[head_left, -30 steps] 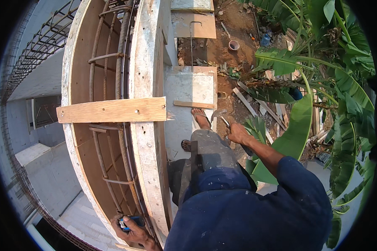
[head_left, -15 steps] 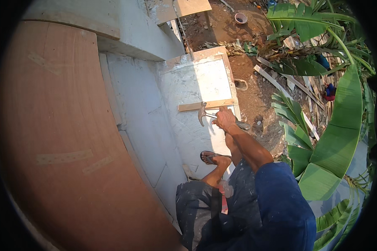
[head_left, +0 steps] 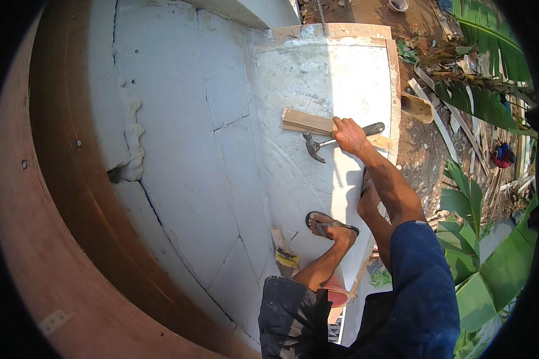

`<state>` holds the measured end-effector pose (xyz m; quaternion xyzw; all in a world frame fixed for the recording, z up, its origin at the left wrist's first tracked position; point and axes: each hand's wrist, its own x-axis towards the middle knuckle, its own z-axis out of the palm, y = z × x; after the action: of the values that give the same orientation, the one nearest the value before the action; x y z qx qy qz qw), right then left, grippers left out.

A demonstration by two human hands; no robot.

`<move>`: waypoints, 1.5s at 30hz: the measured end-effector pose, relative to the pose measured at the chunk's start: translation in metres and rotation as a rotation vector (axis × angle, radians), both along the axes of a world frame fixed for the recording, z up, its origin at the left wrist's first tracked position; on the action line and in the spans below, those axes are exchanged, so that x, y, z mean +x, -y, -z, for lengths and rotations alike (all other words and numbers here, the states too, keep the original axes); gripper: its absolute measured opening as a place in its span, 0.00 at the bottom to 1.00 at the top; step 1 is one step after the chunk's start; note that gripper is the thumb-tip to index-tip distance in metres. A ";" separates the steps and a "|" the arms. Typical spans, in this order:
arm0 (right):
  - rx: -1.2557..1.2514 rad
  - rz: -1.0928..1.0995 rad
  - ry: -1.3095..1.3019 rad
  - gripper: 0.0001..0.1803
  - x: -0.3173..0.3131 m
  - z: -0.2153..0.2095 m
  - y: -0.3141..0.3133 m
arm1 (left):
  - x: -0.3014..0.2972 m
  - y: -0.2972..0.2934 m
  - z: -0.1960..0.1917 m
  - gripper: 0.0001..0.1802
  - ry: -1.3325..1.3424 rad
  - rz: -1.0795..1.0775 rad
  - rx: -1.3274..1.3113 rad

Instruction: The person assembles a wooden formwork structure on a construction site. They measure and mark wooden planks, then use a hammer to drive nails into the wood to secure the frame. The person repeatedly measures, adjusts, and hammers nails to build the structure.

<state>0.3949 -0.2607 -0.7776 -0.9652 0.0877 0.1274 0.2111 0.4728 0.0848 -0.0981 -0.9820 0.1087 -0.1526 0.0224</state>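
Note:
My right hand (head_left: 350, 135) is closed around the handle of a claw hammer (head_left: 315, 147), whose metal head points left and whose dark grip end sticks out on the right. The same hand also pinches the right end of a wooden strip (head_left: 308, 120), which looks tilted slightly up. Under it another wooden strip (head_left: 382, 142) lies across the white slab (head_left: 299, 78), partly hidden by the hand and hammer. My left hand does not show.
A pale block wall (head_left: 179, 119) stands on the left, with a curved-looking reddish wood panel (head_left: 72, 251) before it. Near my sandalled foot (head_left: 329, 226) are a yellow-edged brush-like tool (head_left: 286, 258) and a red container (head_left: 339, 294). Banana leaves (head_left: 485, 299) and scrap timber (head_left: 440, 128) lie right.
The view has swung left and closer to the wall. My right hand, with the hammer, has come onto the wooden strip and now grips its end; the strip has tilted.

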 end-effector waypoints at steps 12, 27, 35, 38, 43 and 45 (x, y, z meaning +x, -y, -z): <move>0.060 -0.019 -0.091 0.06 0.005 -0.036 -0.001 | 0.007 0.004 -0.012 0.12 -0.006 0.040 -0.004; 0.395 0.671 0.087 0.14 -0.175 -0.573 0.070 | -0.015 -0.018 -0.157 0.11 0.042 0.159 -0.291; 0.649 0.503 0.409 0.14 -0.107 -0.852 0.027 | -0.019 -0.009 -0.205 0.10 -0.059 0.099 -0.404; 0.777 0.405 0.371 0.23 -0.057 -0.944 0.005 | -0.016 -0.009 -0.235 0.09 0.195 0.122 -0.625; 0.706 -0.027 0.186 0.23 0.031 -1.034 -0.032 | -0.071 -0.029 -0.294 0.10 0.128 0.024 -1.184; 0.746 -0.251 0.107 0.23 0.076 -1.038 -0.057 | -0.111 -0.033 -0.305 0.12 0.029 0.013 -1.205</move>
<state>0.4707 -0.2038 0.2608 -0.8306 -0.0945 0.1251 0.5343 0.3623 0.1173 0.2070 -0.8190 0.0088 -0.2010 -0.5374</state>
